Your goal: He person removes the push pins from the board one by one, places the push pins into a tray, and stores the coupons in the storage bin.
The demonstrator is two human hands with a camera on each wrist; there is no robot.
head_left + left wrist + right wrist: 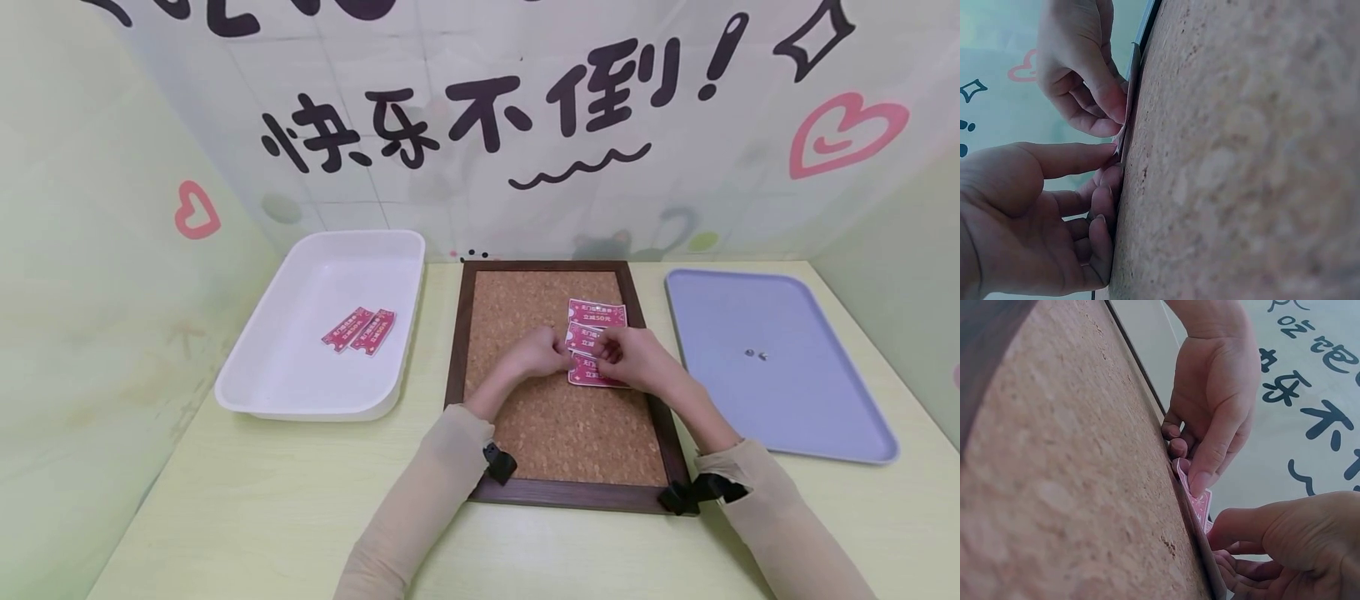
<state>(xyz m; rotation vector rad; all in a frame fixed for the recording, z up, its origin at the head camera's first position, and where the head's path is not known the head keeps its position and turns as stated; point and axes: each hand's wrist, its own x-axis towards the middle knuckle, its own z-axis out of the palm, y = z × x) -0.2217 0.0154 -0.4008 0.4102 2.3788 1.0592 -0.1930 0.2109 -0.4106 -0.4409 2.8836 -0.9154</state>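
A wood-framed cork board [562, 433] lies on the table in the head view. Three pink coupons overlap in a column near its right side, the top coupon [597, 312] bearing a small silver dot. My left hand [542, 353] pinches the left end of the lowest coupon [585, 372] between thumb and index finger; in the right wrist view this coupon [1199, 503] bends up there. Over the coupons' right part, my right hand [637, 358] has its thumb and fingers bent, their tips at the lowest coupon's surface. Whatever may be between those fingertips is hidden.
At left stands a white tray [300, 367] holding two pink coupons [360, 331]. A blue-purple tray [810, 408] at right holds two small silver pieces [756, 354]. A printed wall sheet [480, 208] rises behind the table.
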